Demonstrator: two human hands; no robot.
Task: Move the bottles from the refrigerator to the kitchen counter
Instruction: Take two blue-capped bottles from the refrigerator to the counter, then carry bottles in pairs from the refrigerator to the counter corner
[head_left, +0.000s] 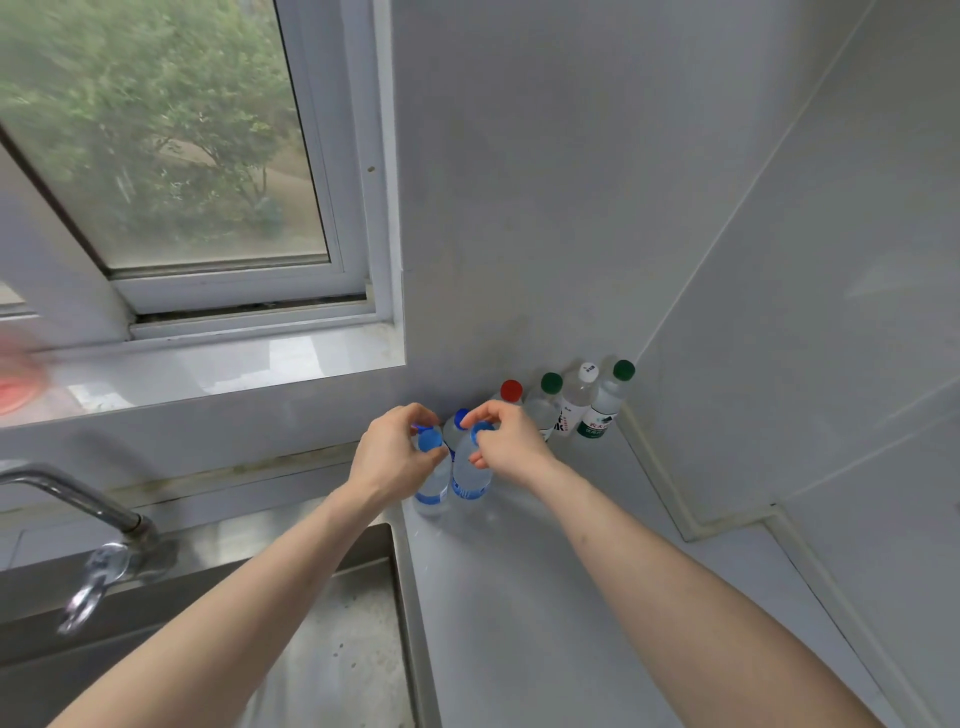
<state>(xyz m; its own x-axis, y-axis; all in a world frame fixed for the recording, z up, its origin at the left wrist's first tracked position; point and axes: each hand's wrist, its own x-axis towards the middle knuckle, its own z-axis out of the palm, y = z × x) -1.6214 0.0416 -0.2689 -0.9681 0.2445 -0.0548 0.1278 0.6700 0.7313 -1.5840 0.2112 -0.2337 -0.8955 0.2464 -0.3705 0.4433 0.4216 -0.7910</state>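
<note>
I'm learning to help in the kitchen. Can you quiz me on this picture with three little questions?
1. True or false: the left hand grips a red-capped bottle.
2. How many green caps stand by the wall? A) one B) two C) three
3. What lies left of the counter?

Key: 1. False: both the left hand and right hand hold blue-capped bottles. 2. B, the green caps. 3. The sink.

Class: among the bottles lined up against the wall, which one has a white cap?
The white-capped bottle, second from the right, standing between two green-capped bottles.
</note>
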